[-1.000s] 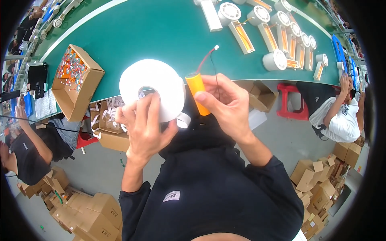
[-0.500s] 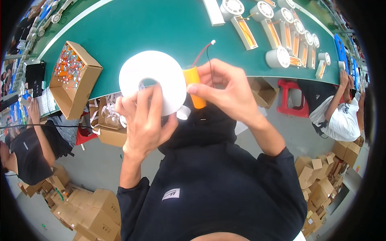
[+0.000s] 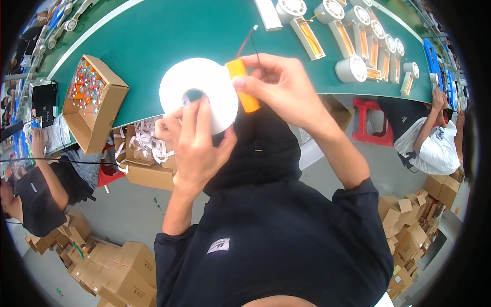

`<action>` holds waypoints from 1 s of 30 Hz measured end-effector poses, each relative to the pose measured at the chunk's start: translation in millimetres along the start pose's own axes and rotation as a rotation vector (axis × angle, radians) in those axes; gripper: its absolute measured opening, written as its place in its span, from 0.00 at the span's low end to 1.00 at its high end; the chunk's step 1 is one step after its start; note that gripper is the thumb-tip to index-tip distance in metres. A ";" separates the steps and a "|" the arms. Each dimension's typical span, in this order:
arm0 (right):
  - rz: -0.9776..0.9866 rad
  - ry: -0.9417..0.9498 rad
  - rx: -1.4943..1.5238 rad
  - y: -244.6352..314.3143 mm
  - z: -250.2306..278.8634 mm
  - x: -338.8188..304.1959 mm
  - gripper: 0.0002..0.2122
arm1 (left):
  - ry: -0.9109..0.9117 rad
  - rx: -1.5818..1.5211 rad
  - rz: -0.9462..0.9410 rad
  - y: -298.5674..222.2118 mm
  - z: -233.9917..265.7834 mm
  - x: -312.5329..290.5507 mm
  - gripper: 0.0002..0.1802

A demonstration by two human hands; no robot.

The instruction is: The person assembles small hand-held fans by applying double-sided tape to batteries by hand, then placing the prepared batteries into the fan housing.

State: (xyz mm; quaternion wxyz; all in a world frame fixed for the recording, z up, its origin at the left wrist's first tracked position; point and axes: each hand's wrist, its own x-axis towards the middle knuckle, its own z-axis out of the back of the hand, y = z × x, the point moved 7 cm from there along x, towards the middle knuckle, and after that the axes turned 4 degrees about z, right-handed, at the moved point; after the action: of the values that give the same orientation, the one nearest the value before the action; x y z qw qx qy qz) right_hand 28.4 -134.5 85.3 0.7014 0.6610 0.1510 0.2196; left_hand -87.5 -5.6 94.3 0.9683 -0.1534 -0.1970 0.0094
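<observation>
A broad white roll of tape is gripped in my left hand, with fingers at its centre hole and the thumb by its lower rim. My right hand pinches an orange cylindrical battery between thumb and fingers. Tilted, the battery lies right against the roll's right edge; whether tape sticks to it I cannot tell. Thin red and black wires rise from its upper end to a small white connector. Both hands are above the near edge of the green table.
An open cardboard box of wired orange batteries stands at the left. Below the table edge, another box holds white strips. Several white handheld fan bodies lie at the back right. People work at both sides; a red stool is at right.
The battery and my right hand have moved up and slightly left. The roll has shifted a little right and up with my left hand. A curled white tail at its lower right no longer shows.
</observation>
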 end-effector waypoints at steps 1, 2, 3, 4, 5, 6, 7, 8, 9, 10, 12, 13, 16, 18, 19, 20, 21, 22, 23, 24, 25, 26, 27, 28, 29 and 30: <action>0.002 0.000 0.001 3.0 -1.0 0.5 0.20 | -0.001 0.002 -0.001 0.5 0.2 -0.5 0.34; 0.000 -0.012 0.024 7.2 -1.7 0.9 0.19 | -0.003 0.003 -0.012 0.2 -0.1 -0.6 0.34; -0.002 -0.023 0.046 9.5 -2.7 1.2 0.19 | -0.005 0.004 -0.023 -0.3 -0.2 -0.4 0.34; -0.001 -0.024 0.046 8.8 -4.6 1.6 0.19 | -0.005 0.004 -0.024 -0.3 -0.1 0.3 0.34; 0.026 -0.065 0.076 9.1 -4.0 1.7 0.18 | -0.006 0.000 -0.034 -1.4 0.5 1.5 0.34; 0.052 -0.104 0.107 10.0 -3.1 1.8 0.17 | -0.006 -0.005 -0.043 -2.3 1.1 2.7 0.34; 0.053 -0.106 0.107 10.7 -4.5 1.5 0.17 | -0.007 -0.005 -0.045 -3.1 1.7 3.6 0.34; 0.069 -0.143 0.130 12.2 -4.3 0.4 0.17 | -0.020 -0.018 -0.040 -3.6 3.4 3.7 0.34; 0.083 -0.179 0.153 13.4 -4.7 -0.8 0.17 | -0.032 -0.031 -0.035 -4.2 4.9 4.0 0.34; 0.084 -0.177 0.155 13.5 -9.1 -1.1 0.17 | -0.033 -0.028 -0.033 -5.4 5.4 4.5 0.34; 0.151 -0.324 0.235 15.4 -8.8 -5.0 0.17 | -0.055 -0.054 0.029 -5.2 6.6 6.9 0.33; 0.151 -0.324 0.235 13.9 -14.1 -6.0 0.17 | -0.055 -0.054 0.029 -7.5 5.8 7.8 0.33; 0.367 -0.553 0.181 15.3 -10.9 -19.2 0.19 | -0.078 -0.158 0.098 -10.1 5.6 10.3 0.33; 0.438 -0.618 0.214 12.1 -15.3 -23.0 0.20 | -0.049 -0.309 0.183 -9.8 2.2 10.7 0.33; 0.508 -0.685 0.246 11.7 -13.8 -27.8 0.21 | -0.049 -0.309 0.185 -12.4 2.6 12.1 0.33; 0.536 -0.673 0.229 10.0 -14.3 -29.6 0.22 | -0.021 -0.398 0.233 -11.6 0.6 12.9 0.33; 0.534 -0.669 0.229 9.2 -17.2 -30.5 0.22 | 0.008 -0.488 0.281 -10.8 -2.5 13.0 0.33; 0.557 -0.716 0.312 8.2 -18.7 -35.0 0.22 | 0.007 -0.489 0.284 -12.6 -4.5 12.8 0.33; 0.578 -0.763 0.394 7.7 -19.0 -39.9 0.22 | -0.004 -0.522 0.326 -11.1 -7.4 12.1 0.33; 0.556 -0.742 0.478 6.6 -20.7 -40.8 0.23 | -0.014 -0.555 0.367 -8.9 -9.5 11.5 0.32; 0.556 -0.742 0.477 7.7 -20.4 -43.9 0.23 | -0.014 -0.556 0.367 -7.5 -9.8 12.0 0.32; 0.507 -0.697 0.493 4.2 -21.2 -44.3 0.24 | -0.020 -0.525 0.362 -4.3 -10.1 11.9 0.32; 0.458 -0.653 0.509 1.0 -21.1 -44.4 0.24 | -0.026 -0.494 0.356 -2.2 -10.2 11.9 0.32; 0.443 -0.594 0.536 2.7 -19.1 -43.9 0.24 | -0.025 -0.496 0.357 -1.6 -10.7 12.1 0.32; 0.442 -0.591 0.539 2.4 -14.3 -46.2 0.24 | -0.037 -0.497 0.351 -0.8 -7.9 12.1 0.33; 0.402 -0.558 0.455 1.1 -10.0 -46.4 0.24 | -0.050 -0.499 0.345 0.7 -6.6 12.4 0.33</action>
State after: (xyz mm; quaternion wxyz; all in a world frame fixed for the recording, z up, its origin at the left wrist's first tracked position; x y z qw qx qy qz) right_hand -16.6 -149.4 82.0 0.4944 0.8498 -0.1324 0.1257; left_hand -73.5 -5.9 93.0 0.8796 -0.4174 -0.1881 0.1291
